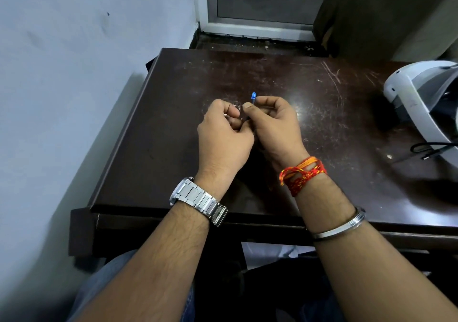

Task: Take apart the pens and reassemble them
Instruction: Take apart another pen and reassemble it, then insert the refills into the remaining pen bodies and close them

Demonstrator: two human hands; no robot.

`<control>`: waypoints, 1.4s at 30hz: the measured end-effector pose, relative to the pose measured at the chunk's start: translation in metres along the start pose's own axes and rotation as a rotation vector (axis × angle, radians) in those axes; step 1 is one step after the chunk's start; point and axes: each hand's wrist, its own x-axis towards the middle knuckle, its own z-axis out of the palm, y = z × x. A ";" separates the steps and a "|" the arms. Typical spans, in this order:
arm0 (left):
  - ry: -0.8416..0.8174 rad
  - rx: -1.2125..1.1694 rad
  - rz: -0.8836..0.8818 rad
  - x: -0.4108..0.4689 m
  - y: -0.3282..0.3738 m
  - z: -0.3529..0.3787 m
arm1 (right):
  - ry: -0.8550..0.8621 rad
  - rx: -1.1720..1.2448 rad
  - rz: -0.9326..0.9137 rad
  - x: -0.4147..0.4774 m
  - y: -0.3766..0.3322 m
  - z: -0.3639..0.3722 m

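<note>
The pen (253,97) is held in the air above the middle of the desk (158,133), between the two hands. Only its blue end shows, sticking out past the fingertips and pointing toward 12 o'clock, tilted slightly to 1. Its long axis seems to run from that end back toward the person at 6 o'clock, but the rest of the shaft is hidden inside the hands.

The right hand (277,123) is curled closed, its thumb and forefinger pinching the pen just below the blue end. The left hand (224,135), at 9 o'clock of the right and touching it, is also curled tight. Its fingertips nip a small clear part (236,106) right beside the pen. Whether that part is joined to the pen cannot be told.

A steel watch (198,201) sits on the left wrist. The right wrist carries red and orange thread (303,173) and, further down the arm, a steel bangle (339,225).

At 3 o'clock of the hands, well apart from them, a white headset (418,103) lies at the desk's edge with a black cable (431,150) beside it. A window (262,21) stands at 12 o'clock, beyond the desk.
</note>
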 end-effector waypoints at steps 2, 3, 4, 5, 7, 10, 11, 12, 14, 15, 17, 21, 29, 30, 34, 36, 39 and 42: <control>-0.008 0.003 -0.006 0.000 0.000 0.000 | -0.005 0.025 -0.004 0.001 -0.002 0.000; -0.009 0.005 -0.005 0.000 0.000 0.000 | -0.006 0.027 -0.001 0.000 -0.003 0.000; -0.008 0.006 -0.002 0.000 0.000 0.000 | -0.006 0.026 0.003 0.000 -0.003 0.000; -0.003 0.007 0.001 0.000 0.000 0.000 | -0.006 0.020 0.006 -0.001 -0.003 0.000; 0.006 0.012 0.002 0.000 0.001 -0.001 | 0.003 0.002 0.009 -0.002 -0.003 0.000; 0.001 0.014 -0.007 0.000 0.001 -0.001 | 0.030 0.015 -0.004 -0.001 -0.003 0.000; -0.001 0.013 -0.006 0.000 0.000 -0.001 | 0.037 0.025 -0.007 -0.001 -0.004 0.000; -0.004 0.011 -0.002 -0.001 0.000 -0.001 | 0.041 0.038 -0.005 -0.002 -0.005 0.000; -0.015 0.008 0.005 -0.001 -0.001 -0.001 | 0.055 0.056 -0.001 -0.003 -0.007 -0.002; -0.025 0.006 0.003 -0.001 -0.001 -0.001 | 0.069 0.053 -0.003 -0.003 -0.008 -0.003; -0.056 0.005 -0.007 -0.001 -0.001 0.000 | 0.097 0.042 -0.001 -0.004 -0.010 -0.004; -0.093 0.045 0.014 0.000 0.001 0.000 | 0.096 0.050 -0.006 -0.005 -0.011 -0.003; -0.127 0.072 -0.007 -0.002 0.003 0.000 | 0.127 0.085 -0.081 -0.006 -0.016 -0.005; -0.131 0.073 -0.014 -0.002 0.004 0.000 | 0.133 0.099 -0.083 -0.005 -0.016 -0.006; -0.148 0.085 -0.013 -0.003 0.004 0.001 | 0.192 0.130 -0.129 -0.004 -0.019 -0.009; -0.152 0.095 -0.014 -0.004 0.003 0.001 | 0.260 0.138 -0.183 -0.003 -0.022 -0.012; -0.143 0.078 -0.047 -0.004 0.001 0.001 | 0.349 0.112 -0.229 -0.001 -0.025 -0.018; -0.100 0.045 -0.080 -0.002 -0.001 0.001 | 0.355 -0.056 -0.205 0.002 -0.023 -0.025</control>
